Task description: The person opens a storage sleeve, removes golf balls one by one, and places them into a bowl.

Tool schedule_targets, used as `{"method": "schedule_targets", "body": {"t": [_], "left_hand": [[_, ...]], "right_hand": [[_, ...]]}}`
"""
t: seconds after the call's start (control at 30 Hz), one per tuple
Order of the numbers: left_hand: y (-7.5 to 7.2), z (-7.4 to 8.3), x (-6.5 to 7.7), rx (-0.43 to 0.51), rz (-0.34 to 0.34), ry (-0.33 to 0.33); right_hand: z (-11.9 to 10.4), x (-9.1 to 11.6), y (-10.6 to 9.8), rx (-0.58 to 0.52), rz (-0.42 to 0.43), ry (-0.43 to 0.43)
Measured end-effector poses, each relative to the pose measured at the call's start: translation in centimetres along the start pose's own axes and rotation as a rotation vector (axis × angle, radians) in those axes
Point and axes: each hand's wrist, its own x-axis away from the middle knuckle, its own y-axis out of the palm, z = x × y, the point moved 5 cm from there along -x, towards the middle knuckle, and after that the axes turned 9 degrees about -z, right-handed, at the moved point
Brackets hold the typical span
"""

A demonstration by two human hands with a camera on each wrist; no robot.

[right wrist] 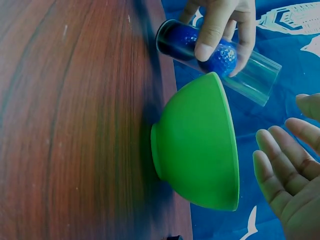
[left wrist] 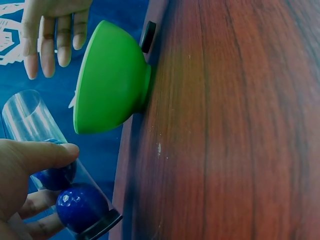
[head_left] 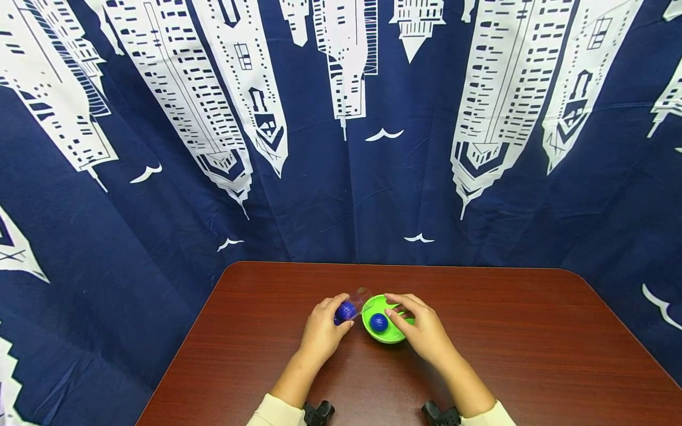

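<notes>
My left hand (head_left: 322, 331) grips a clear tube (right wrist: 257, 80) with a dark base, left of a green bowl (head_left: 391, 339). Two blue balls are inside the tube: a lower ball (left wrist: 82, 207) by the base and an upper ball (right wrist: 220, 59) partly behind the fingers. The tube leans towards the bowl, base lower than the open end. Another blue ball (head_left: 379, 322), with a dimpled look, lies in the bowl. Over the bowl's right side hovers my right hand (head_left: 426, 334), fingers spread and holding nothing; it hides part of the bowl.
A brown wooden table (head_left: 533, 331) bears the bowl. Behind it hangs a dark blue cloth (head_left: 330, 213) printed with white buildings and birds. Black devices sit at the left wrist (head_left: 318, 413) and the right wrist (head_left: 441, 414).
</notes>
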Motion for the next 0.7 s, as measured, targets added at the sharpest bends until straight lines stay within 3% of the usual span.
{"method": "schedule_targets", "body": {"t": [0.23, 0.7], "left_hand": [[-0.7, 0.7, 0.0, -0.056, 0.032, -0.001], [-1.8, 2.6, 0.0, -0.239, 0.114, 0.092]], "right_hand": [[-0.2, 0.1, 0.1, -0.059, -0.02, 0.014], [-0.3, 0.3, 0.9, -0.216, -0.072, 0.006]]}}
